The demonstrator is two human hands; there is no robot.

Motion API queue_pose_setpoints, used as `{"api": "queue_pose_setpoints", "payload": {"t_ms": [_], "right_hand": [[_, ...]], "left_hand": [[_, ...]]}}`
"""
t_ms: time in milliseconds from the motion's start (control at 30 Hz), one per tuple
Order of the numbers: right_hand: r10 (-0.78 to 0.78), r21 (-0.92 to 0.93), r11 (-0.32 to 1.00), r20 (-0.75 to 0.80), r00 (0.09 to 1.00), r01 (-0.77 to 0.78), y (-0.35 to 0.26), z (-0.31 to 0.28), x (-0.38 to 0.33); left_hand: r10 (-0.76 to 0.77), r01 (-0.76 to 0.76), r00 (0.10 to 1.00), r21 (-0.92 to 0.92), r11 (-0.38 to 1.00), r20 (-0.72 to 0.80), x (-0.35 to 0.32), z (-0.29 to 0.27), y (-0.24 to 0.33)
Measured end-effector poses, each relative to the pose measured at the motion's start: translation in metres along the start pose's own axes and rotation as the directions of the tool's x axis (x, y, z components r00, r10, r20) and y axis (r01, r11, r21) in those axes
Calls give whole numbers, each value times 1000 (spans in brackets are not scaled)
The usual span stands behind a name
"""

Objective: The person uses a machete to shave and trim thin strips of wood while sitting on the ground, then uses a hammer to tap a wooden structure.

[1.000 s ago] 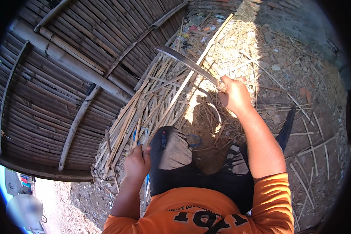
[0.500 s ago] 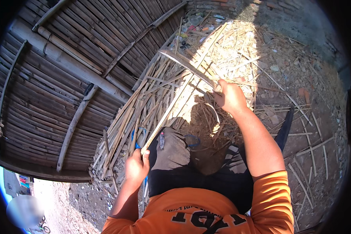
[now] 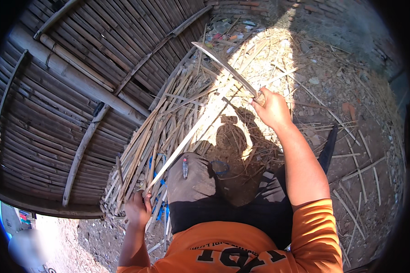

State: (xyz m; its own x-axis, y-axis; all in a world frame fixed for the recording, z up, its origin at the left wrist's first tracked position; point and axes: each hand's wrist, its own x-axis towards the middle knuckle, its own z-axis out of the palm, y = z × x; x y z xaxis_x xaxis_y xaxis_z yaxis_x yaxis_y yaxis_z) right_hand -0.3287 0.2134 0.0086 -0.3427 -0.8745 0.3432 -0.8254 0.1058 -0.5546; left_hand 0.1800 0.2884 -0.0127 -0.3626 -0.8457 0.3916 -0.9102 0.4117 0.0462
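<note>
My right hand [image 3: 274, 108] is closed around the handle of a long machete [image 3: 228, 67]. Its blade slants up and to the left, ending in a curved tip. Lower left, my left hand [image 3: 138, 208] grips the near end of a pale bamboo strip [image 3: 183, 144]. From there the strip runs up and right over the pile, its far part washed out by sunlight below the blade. I cannot tell whether blade and strip touch. On my left thigh lies a small slender object [image 3: 185, 168], its kind unclear.
A heap of split bamboo strips [image 3: 143, 136] lies along a bamboo slat wall [image 3: 41, 132] on the left. Loose strips [image 3: 360, 159] are scattered on the right, near a long dark flat piece [image 3: 328, 150]. A blue ring [image 3: 221, 167] lies between my legs; a brick wall [image 3: 323, 16] stands behind.
My left hand has moved down and left with the strip, which now shows a paler face. The machete has shifted slightly right and its blade points up more steeply.
</note>
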Motion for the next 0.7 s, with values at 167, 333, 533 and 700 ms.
{"api": "queue_pose_setpoints", "payload": {"t_ms": [167, 333, 533, 700], "right_hand": [[-298, 62, 955, 225, 928, 291, -47, 15, -28], [-525, -123, 811, 278, 804, 572, -57, 1, -31], [107, 127, 987, -90, 990, -96, 6, -11, 2], [-341, 30, 940, 154, 927, 340, -39, 4, -28]], "left_hand": [[-53, 55, 998, -59, 997, 45, -2, 12, 5], [-56, 59, 998, -121, 991, 24, -4, 8, 0], [-33, 34, 999, -54, 998, 14, -18, 0, -26], [-44, 49, 997, -85, 995, 55, -8, 4, -11]]}}
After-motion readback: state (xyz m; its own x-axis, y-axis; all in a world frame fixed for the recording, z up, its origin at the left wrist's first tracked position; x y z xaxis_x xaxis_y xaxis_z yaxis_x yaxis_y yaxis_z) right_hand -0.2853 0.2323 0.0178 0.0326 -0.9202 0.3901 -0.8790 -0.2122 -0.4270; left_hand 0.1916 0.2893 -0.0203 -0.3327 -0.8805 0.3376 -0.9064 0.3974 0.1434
